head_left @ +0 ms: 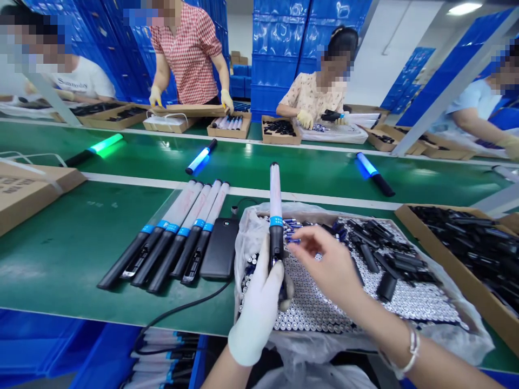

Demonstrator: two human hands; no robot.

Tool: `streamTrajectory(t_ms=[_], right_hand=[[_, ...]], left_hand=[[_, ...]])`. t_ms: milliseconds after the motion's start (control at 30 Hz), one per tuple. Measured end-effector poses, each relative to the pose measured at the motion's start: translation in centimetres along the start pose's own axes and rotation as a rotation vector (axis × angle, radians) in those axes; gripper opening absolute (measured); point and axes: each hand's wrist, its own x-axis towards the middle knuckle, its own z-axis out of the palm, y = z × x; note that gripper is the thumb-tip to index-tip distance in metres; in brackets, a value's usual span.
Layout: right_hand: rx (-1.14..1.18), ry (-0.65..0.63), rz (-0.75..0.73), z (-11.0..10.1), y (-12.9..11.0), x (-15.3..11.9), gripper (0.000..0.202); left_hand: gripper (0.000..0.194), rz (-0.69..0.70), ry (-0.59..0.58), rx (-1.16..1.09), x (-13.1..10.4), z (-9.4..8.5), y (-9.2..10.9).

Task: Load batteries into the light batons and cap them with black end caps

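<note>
Our left hand (256, 302) clasped the likely light, stiff baton's (275, 186) handle (276, 237), surest hold, our right hand (329, 263) half-curled at 3 o'clock, contents unclear.

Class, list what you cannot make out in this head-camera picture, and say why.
All in the head view:
- Upright light stick: lower handle partly hidden by the gloved left hand.
- Blue batteries: whether the right hand touches one is unclear; its fingertips overlap them.
- Power bank: display too small to read.
- Cardboard carton: cut off by the left edge.
</note>
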Motion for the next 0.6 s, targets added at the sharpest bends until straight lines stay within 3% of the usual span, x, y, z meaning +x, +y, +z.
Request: streamTrajectory(t_ms=[67, 133, 200, 267, 467, 600], right_hand=[[-0.124, -0.071, -0.004, -1.7, 0.8, 1.4, 0.015], [-0.285, -0.283, -0.014, -3.2, 2.0, 2.8, 0.018], [-0.416, -0.494, -0.015, -3.9, 3.4, 3.7, 0.024], [-0.477, -0.597, -0.010, -3.7, 4.7, 4.2, 0.026], [-0.428, -0.630, -0.031, -2.1, 5.9, 4.9, 0.018], [-0.455, -0.448, -0.018, -3.0, 4.7, 4.7, 0.023]], left_hand=[[0.076, 0.016, -0.017, -0.047, 0.2, 0.0, 0.1], [0.075, 0.008, -0.022, -0.080, 0.3, 0.0, 0.2], [0.075, -0.030, -0.018, -0.087, 0.4, -0.1, 0.2], [0.079, -0.038, -0.044, -0.110, 0.3, -0.1, 0.2], [0.093, 0.000, -0.134, -0.225, 0.0, -0.3, 0.0], [0.085, -0.050, -0.073, -0.121, 0.2, -0.2, 0.2]])
